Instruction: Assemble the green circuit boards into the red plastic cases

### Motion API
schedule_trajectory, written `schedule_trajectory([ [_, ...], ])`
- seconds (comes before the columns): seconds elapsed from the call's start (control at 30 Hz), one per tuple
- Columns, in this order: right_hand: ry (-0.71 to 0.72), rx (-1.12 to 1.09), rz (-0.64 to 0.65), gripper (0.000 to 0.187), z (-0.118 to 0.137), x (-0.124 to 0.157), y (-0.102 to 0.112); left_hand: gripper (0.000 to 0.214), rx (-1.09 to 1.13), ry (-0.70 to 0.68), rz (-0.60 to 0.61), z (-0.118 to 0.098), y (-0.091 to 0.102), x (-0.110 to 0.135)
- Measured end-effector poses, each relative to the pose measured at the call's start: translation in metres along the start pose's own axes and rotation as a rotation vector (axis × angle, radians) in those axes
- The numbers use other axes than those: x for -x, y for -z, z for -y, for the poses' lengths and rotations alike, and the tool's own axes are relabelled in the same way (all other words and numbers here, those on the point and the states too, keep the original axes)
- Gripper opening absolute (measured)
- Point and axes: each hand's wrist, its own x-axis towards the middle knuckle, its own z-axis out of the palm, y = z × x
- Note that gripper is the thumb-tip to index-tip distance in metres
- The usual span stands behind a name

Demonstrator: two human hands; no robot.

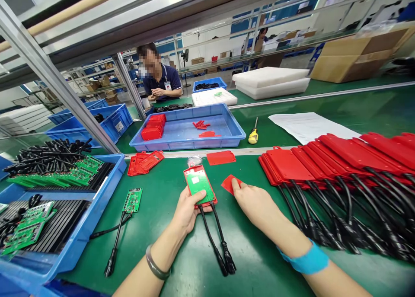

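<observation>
My left hand (189, 208) grips a red plastic case with a green circuit board (198, 183) lying in it, thumb pressed on the board. Two black cables (216, 241) run from the case's near end down to the table. To the right, my right hand (251, 199) pinches a thin red plate (231, 183) by its edge, a short way from the case. Another red plate (221, 157) lies flat beyond the hands. Left of my left hand rests a loose circuit board (132, 200) with black cables. Several red case parts (145, 162) are piled behind it.
A blue tray (184, 145) holds red parts at the back, with a yellow screwdriver (253, 136) beside it. Many red cases (288, 165) with black cables are stacked at right. A blue bin (76, 241) of cabled boards stands left. A co-worker (162, 78) sits opposite.
</observation>
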Motion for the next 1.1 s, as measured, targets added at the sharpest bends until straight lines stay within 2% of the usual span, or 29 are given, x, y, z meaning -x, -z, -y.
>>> schedule_trajectory([
  [0.07,0.007,-0.002,-0.013,0.024,-0.002,0.001,-0.001,0.038,0.003,0.014,-0.005,-0.001,-0.001,0.001],
  [0.23,-0.024,0.052,-0.066,0.027,-0.006,0.000,-0.005,0.041,0.003,0.041,-0.022,-0.003,-0.005,0.005],
  [0.43,0.083,0.087,-0.074,0.013,-0.011,-0.002,-0.001,0.040,0.002,0.062,0.005,-0.004,-0.009,0.007],
  [0.53,0.011,0.029,-0.154,0.014,-0.017,-0.002,0.006,0.039,0.014,0.070,-0.007,-0.002,-0.008,0.006],
  [0.6,-0.091,-0.175,-0.326,0.017,-0.020,-0.002,0.012,0.038,0.021,0.076,-0.003,0.000,-0.008,0.006],
  [0.67,-0.187,-0.550,-0.497,0.018,-0.019,-0.001,0.020,0.038,0.029,0.084,0.008,0.001,-0.009,0.007],
  [0.7,-0.221,-0.771,-0.539,0.018,-0.016,0.000,0.023,0.039,0.032,0.086,0.014,0.001,-0.010,0.008],
  [0.73,-0.248,-0.994,-0.532,0.018,-0.011,0.001,0.025,0.039,0.034,0.087,0.021,0.001,-0.010,0.008],
  [0.8,-0.278,-1.374,-0.399,0.018,-0.001,0.002,0.027,0.040,0.037,0.084,0.038,0.000,-0.011,0.009],
  [0.9,-0.308,-1.674,-0.201,0.021,0.011,0.003,0.024,0.038,0.048,0.076,0.091,-0.001,-0.011,0.011],
  [1.1,-0.507,-1.912,-0.310,0.022,0.005,0.001,0.022,0.070,0.088,0.009,0.197,-0.003,-0.011,0.011],
])
